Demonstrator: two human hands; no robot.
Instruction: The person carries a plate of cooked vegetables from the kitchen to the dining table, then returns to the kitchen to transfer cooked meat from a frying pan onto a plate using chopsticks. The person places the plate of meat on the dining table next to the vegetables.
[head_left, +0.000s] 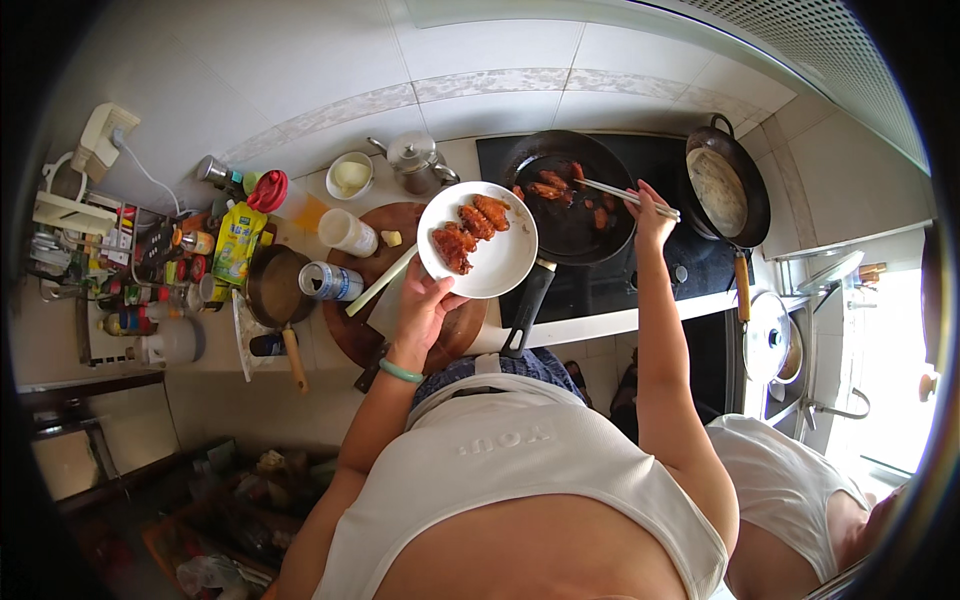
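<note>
My left hand (425, 304) grips the near edge of a white plate (506, 259), which carries several glazed chicken wings (476, 221). The plate is beside the left rim of a dark frying pan (570, 240) on the black stove. Between the fingers of my right hand (651, 210) is a pair of chopsticks (619, 193), their tips over the pan at a reddish-brown piece (577, 171). More glazed pieces (547, 187) lie in the pan's dark sauce. The pan's black handle (529, 307) points towards my body.
A wok (757, 187) stands on the stove's right side. On the left are a round cutting board (341, 330), a drink can (330, 281), a plastic jar (347, 232), a metal kettle (412, 161) and a small pan (279, 285). Another person (787, 480) is close by at lower right.
</note>
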